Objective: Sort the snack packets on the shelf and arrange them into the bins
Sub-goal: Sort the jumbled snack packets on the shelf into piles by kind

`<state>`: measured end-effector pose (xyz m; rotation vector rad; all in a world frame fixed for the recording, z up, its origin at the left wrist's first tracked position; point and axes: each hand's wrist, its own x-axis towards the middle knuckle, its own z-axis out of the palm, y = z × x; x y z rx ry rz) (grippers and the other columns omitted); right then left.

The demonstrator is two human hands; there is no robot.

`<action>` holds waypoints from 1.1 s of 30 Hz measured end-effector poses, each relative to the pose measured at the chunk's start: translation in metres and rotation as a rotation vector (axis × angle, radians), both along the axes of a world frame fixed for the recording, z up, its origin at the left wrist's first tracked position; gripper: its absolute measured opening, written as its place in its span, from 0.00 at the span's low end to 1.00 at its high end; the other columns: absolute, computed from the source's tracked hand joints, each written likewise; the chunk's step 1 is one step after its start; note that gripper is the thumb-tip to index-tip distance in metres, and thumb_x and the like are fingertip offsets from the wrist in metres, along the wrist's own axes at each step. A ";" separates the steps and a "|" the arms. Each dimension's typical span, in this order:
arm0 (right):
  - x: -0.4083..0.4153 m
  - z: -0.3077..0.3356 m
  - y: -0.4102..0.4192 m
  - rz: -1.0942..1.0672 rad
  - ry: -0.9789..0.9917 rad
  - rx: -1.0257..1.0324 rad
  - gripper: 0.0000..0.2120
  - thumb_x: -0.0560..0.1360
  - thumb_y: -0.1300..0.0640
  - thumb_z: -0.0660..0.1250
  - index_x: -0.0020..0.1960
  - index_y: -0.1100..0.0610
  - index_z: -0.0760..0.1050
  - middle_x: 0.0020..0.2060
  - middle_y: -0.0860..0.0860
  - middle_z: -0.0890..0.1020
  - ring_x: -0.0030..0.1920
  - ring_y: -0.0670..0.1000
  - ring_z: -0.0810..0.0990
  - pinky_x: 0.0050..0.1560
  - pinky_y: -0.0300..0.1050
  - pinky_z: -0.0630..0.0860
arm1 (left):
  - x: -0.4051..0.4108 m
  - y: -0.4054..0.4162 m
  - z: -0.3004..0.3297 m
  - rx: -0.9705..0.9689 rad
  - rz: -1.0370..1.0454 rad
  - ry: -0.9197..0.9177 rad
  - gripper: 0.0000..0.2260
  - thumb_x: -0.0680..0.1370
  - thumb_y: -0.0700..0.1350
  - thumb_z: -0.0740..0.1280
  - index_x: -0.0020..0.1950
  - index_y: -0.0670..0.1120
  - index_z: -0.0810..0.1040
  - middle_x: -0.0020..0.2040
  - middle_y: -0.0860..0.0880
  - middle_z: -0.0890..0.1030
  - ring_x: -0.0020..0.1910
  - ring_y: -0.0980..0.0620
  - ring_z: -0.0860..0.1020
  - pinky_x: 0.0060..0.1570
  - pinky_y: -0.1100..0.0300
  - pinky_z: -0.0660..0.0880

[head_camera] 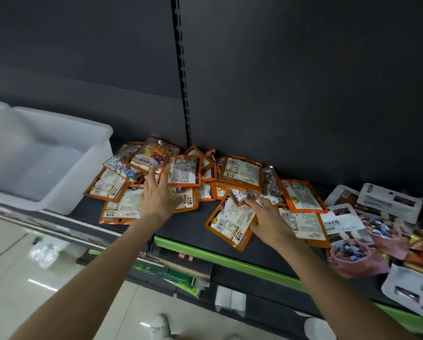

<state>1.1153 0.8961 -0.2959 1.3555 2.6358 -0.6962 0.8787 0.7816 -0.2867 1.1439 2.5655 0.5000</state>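
Left hand point(157, 195) — gripped orange packet point(183, 171) | right hand point(266, 220) — pinched clear packet point(244, 195) | shelf point(188, 229) pile beside white bin point(58, 153).

Below the shelf you see a glossy pale tiled floor point(21, 278), a green strip point(230, 260) along the front edge, a white shoe point(160, 325) at the bottom, and behind everything a dark back panel point(303, 82) with a slotted upright point(182, 69).
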 end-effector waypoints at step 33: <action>-0.092 0.040 -0.034 -0.365 0.313 0.083 0.18 0.78 0.62 0.62 0.68 0.55 0.71 0.65 0.54 0.74 0.64 0.52 0.72 0.56 0.36 0.66 | -0.054 0.036 0.040 0.034 -0.606 -0.071 0.16 0.80 0.49 0.60 0.67 0.51 0.71 0.58 0.46 0.80 0.55 0.45 0.78 0.53 0.53 0.76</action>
